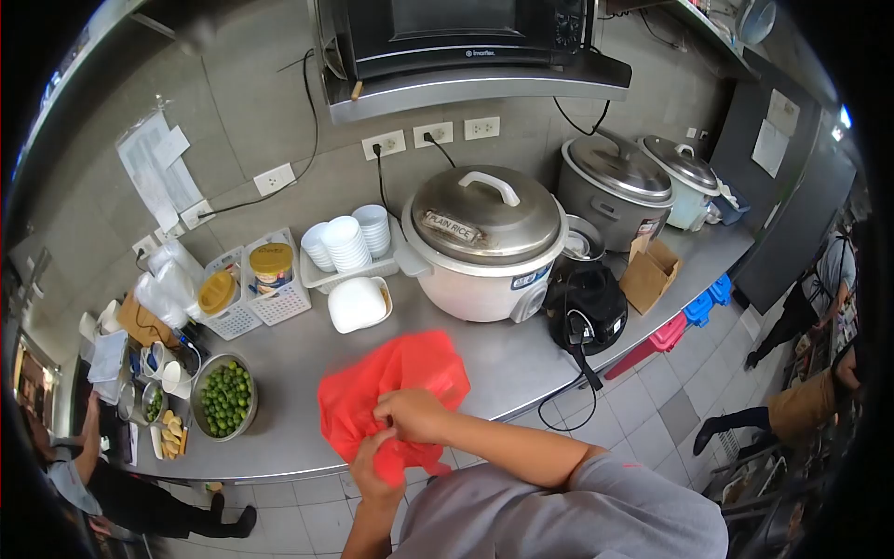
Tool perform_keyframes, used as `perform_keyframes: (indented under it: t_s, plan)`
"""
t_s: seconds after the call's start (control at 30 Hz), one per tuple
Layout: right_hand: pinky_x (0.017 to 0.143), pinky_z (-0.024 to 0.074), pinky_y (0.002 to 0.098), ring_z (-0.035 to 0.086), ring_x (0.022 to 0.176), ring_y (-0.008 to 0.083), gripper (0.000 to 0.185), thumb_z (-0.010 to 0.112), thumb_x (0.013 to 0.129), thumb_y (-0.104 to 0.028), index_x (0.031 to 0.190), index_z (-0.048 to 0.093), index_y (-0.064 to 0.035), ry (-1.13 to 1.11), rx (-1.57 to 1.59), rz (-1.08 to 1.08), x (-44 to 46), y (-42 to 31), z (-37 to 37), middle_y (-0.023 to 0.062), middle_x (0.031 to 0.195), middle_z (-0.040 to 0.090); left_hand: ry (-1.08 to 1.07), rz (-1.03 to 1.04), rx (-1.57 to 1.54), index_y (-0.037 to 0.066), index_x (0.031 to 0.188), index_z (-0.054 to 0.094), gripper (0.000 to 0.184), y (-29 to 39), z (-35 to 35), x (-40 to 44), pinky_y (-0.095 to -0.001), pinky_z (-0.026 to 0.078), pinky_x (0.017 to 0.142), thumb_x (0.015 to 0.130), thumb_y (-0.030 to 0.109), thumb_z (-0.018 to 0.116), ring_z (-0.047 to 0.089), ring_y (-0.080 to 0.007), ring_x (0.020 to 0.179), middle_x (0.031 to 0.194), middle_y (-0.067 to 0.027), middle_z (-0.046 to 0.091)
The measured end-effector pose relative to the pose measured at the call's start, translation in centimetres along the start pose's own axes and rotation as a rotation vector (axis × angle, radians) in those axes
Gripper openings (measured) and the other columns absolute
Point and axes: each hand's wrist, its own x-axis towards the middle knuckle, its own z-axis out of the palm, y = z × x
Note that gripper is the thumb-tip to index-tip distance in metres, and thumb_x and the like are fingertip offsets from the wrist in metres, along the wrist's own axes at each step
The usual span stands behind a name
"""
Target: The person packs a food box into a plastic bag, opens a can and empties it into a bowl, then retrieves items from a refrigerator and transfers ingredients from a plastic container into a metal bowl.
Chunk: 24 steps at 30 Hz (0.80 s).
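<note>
At the front edge of the steel counter (pixel 291 396), the red plastic bag (pixel 396 365) lies directly before me, its body on the metal and its gathered neck drawn toward my shirt. My right hand (pixel 410 415) is curled over this neck, fingers bunched on the film; my left hand (pixel 376 462), lower and nearer me, pinches the same film narrowly between thumb and fingers. The step in hand appears to be twisting or knotting the neck; I judge that the next move calls for a firm grip on both sides and an even pull, lest the thin film tear. The bag's contents are hidden from me. Just behind the bag stands a white container (pixel 359 305), and beyond it, stacked white bowls (pixel 346 244). To the right are the large rice cooker (pixel 486 247) and a black appliance (pixel 586 306); to the left, a metal bowl of green fruit (pixel 224 399). Nothing seems to obstruct my fingers, though the container and cooker limit room behind the bag.
</note>
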Motion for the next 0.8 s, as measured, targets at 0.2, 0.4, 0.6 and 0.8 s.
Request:
perform_keyframes:
  t_s: [0.2,0.4,0.6,0.8]
  plan:
    - [0.075,0.0483,0.0359,0.061,0.082,0.0235,0.023,0.081,0.089,-0.022,0.08,0.072,-0.0024,0.042,0.647,0.109,0.7,-2.1,-1.0,0.0076,0.086,0.059,-0.055,0.241,0.06,0.0,0.105,0.066,0.01,0.4,-0.3,1.7,-0.0368,0.052,0.091,0.101,0.008,0.06,0.062,-0.0229,0.102,0.109,-0.0128,0.064]
    - [0.077,0.0501,0.0385,0.063,0.087,0.0273,0.02,0.078,0.087,-0.016,0.084,0.069,0.0017,0.09,0.364,-0.22,0.8,-3.3,-1.1,0.0113,0.094,0.061,0.283,-0.388,-0.592,0.0,0.125,0.061,0.022,-2.4,-0.3,3.4,-0.0332,0.049,0.098,0.112,0.017,0.052,0.059,-0.0143,0.109,0.119,-0.0061,0.062]
    - [0.079,0.0504,0.0366,0.062,0.089,0.026,0.013,0.076,0.087,-0.01,0.094,0.073,0.0007,0.192,0.336,-0.099,0.2,-0.4,-0.6,0.0114,0.096,0.06,0.023,-0.44,-0.456,0.003,0.156,0.04,0.067,0.4,-3.2,3.3,-0.034,0.052,0.099,0.098,0.01,0.072,0.057,-0.0132,0.11,0.123,-0.0079,0.057]
    - [0.076,0.0519,0.0376,0.06,0.085,0.0286,0.016,0.074,0.088,-0.01,0.097,0.067,0.0016,0.502,0.209,-0.058,-0.3,-1.5,-2.4,0.0144,0.098,0.057,-0.265,-0.194,0.134,0.013,0.164,0.026,0.111,4.7,-7.6,4.4,-0.048,0.051,0.1,0.075,0.022,0.093,0.058,-0.0268,0.101,0.117,-0.0106,0.05]
